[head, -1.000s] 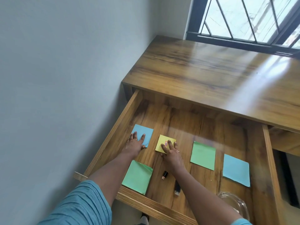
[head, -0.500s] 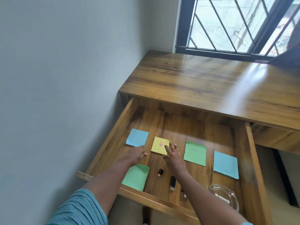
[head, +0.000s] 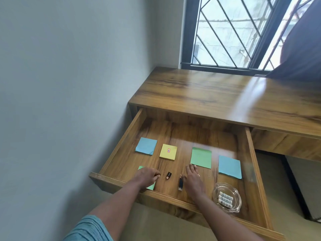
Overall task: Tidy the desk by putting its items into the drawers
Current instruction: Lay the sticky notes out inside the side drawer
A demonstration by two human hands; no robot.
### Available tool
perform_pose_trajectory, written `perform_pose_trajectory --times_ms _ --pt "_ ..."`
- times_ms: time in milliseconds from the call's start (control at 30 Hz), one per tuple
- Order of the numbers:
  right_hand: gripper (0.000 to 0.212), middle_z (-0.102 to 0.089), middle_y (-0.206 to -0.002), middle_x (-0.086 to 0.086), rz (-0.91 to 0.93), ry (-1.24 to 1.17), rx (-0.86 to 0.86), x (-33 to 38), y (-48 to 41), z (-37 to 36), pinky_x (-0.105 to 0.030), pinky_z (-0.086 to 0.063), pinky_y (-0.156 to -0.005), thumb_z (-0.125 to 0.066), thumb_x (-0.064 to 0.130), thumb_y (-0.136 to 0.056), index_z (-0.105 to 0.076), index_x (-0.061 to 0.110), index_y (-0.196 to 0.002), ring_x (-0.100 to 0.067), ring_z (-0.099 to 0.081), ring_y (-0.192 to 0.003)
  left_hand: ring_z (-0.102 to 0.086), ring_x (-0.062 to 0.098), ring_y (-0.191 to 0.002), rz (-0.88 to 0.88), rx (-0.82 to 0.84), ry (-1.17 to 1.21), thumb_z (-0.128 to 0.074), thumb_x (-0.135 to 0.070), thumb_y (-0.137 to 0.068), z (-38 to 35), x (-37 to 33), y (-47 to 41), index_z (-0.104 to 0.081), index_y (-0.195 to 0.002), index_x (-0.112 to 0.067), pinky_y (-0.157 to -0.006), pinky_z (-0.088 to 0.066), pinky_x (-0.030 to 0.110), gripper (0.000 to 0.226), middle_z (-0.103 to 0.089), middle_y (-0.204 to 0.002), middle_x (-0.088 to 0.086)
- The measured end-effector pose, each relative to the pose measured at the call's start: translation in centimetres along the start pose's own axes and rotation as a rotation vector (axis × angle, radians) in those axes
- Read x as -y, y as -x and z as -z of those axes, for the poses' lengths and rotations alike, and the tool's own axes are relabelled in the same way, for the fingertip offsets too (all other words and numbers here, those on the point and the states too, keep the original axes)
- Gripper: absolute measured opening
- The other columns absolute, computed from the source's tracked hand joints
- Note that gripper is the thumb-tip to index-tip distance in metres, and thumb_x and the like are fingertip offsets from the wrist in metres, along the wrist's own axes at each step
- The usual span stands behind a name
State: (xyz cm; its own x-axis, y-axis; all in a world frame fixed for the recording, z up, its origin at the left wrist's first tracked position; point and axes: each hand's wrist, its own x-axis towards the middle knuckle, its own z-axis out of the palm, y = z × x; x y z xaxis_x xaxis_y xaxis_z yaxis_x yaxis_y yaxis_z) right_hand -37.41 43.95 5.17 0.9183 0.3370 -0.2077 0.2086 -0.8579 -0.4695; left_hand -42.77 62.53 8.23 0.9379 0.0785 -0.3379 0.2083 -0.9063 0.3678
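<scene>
A person's two bare hands hovered low over the open drawer [head: 121, 150] beneath a wooden desk [head: 225, 101], whose visible top lay bare, suggesting the tidying was nearly done. At far left, the left hand [head: 146, 177], fingers loosely curled and gripping nothing visible, partly covered a green paper square [head: 150, 186] at the drawer's front. Behind it lay a blue square [head: 146, 146] and a yellow note pad [head: 168, 152] with a small red mark. Between the hands sat a small dark stub [head: 168, 175] and a black USB-like stick [head: 180, 183], the latter just beside the right hand [head: 192, 181], which was open and flat, holding nothing. Farther right lay a second green square [head: 201, 157] and a second blue square [head: 229, 166], then a glass ashtray [head: 234, 203] corralling three small printed cylinders [head: 225, 200]. The papers lay spaced apart, unstacked, apparently so each stayed visible. Count: two green, two blue, one yellow, two small dark items, one ashtray, three cylinders.
</scene>
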Motion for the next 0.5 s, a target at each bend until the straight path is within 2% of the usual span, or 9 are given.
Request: perform_pose_trajectory --times_ms 67,133,167,300,367,400,500 --pt "0.052 -0.012 -0.158 -0.007 -0.069 -0.017 -0.039 -0.2 0.8 -0.2 -0.034 -0.012 -0.118 -0.033 0.022 -0.101 -0.016 0.007 -0.149 -0.021 -0.004 -0.147 -0.065 0.015 -0.099 0.059 -0.048 0.001 -0.046 -0.029 -0.098 -0.4 0.3 0.2 -0.061 -0.125 -0.017 -0.08 -0.052 0.024 0.033 -0.069 -0.116 0.003" --pt "0.053 -0.012 -0.158 -0.008 -0.128 -0.021 -0.089 -0.3 1.5 -0.2 -0.033 -0.012 -0.119 -0.033 0.018 -0.1 -0.015 0.007 -0.148 -0.021 -0.005 -0.147 -0.063 0.014 -0.089 0.189 -0.121 0.029 -0.045 -0.031 -0.097 -0.6 0.2 0.5 -0.064 -0.121 -0.017 -0.067 -0.047 0.022 0.033 -0.069 -0.108 0.003" --pt "0.053 -0.013 -0.158 -0.009 -0.155 -0.026 -0.123 -0.2 1.8 -0.1 -0.033 -0.013 -0.119 -0.034 0.016 -0.1 -0.015 0.006 -0.148 -0.022 -0.007 -0.147 -0.063 0.015 -0.09 0.263 -0.155 0.055 -0.045 -0.03 -0.097 -0.7 0.0 0.8 -0.063 -0.12 -0.016 -0.066 -0.045 0.023 0.032 -0.068 -0.108 0.004" --pt "0.05 -0.025 -0.154 -0.009 -0.275 -0.019 -0.263 0.4 3.3 0.4 -0.034 -0.02 -0.116 -0.036 0.017 -0.098 -0.025 0.006 -0.146 -0.022 -0.02 -0.144 -0.064 0.02 -0.099 0.424 -0.246 0.131 -0.043 -0.021 -0.098 -1.2 -1.2 2.5 -0.056 -0.127 -0.013 -0.077 -0.051 0.028 0.033 -0.065 -0.115 0.007" --pt "0.049 -0.031 -0.151 -0.009 -0.335 0.007 -0.321 1.0 4.4 0.3 -0.039 -0.022 -0.116 -0.036 0.02 -0.097 -0.03 0.006 -0.143 -0.023 -0.027 -0.141 -0.063 0.021 -0.105 0.38 -0.292 0.154 -0.043 -0.023 -0.098 -1.5 -1.4 3.6 -0.053 -0.131 -0.014 -0.082 -0.052 0.029 0.035 -0.063 -0.121 0.008" --pt "0.05 -0.03 -0.152 -0.011 -0.363 0.035 -0.347 1.1 4.9 0.1 -0.041 -0.023 -0.117 -0.035 0.02 -0.097 -0.028 0.005 -0.144 -0.024 -0.026 -0.141 -0.063 0.02 -0.107 0.303 -0.304 0.16 -0.042 -0.025 -0.099 -1.7 -1.5 4.0 -0.052 -0.132 -0.014 -0.083 -0.052 0.028 0.037 -0.063 -0.123 0.007" --pt "0.063 -0.005 -0.157 -0.018 -0.496 0.057 -0.401 2.1 6.9 -0.8 -0.042 -0.011 -0.12 -0.031 0.025 -0.097 -0.005 -0.002 -0.148 -0.031 -0.006 -0.146 -0.062 0.013 -0.113 -0.047 -0.253 0.15 -0.044 -0.035 -0.098 -2.5 -0.8 5.9 -0.054 -0.132 -0.017 -0.095 -0.047 0.022 0.04 -0.064 -0.126 0.0"
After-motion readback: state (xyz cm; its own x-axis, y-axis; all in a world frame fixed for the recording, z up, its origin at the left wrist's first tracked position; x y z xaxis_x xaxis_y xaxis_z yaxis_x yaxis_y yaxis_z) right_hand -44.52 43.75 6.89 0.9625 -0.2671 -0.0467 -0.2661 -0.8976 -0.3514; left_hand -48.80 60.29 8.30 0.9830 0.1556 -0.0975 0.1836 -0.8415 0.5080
